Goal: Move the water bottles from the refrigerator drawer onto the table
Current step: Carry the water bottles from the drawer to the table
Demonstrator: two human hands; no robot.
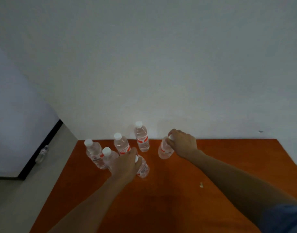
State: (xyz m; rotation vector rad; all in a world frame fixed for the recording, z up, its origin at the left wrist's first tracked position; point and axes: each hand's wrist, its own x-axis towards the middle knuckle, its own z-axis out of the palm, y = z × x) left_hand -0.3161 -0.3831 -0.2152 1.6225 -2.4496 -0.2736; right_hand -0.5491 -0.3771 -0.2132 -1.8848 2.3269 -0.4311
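Several clear water bottles with white caps and red labels stand on the orange table [169, 199] near its far edge. My left hand [125, 163] grips the top of one bottle [143, 169] at the front of the group. My right hand [182, 142] holds the cap end of another bottle [164, 151], which stands apart to the right. Three more upright bottles [94, 153] [121, 144] [141, 137] stand behind and left of my left hand, plus one [107, 156] partly hidden by it. The refrigerator drawer is not in view.
A white wall [161, 64] rises right behind the table's far edge. At the left stands a white surface with a black edge [40, 148]; a bottle's reflection shows in it. Grey floor [26, 199] lies left of the table. A small pale scrap [201, 184] lies on the tabletop.
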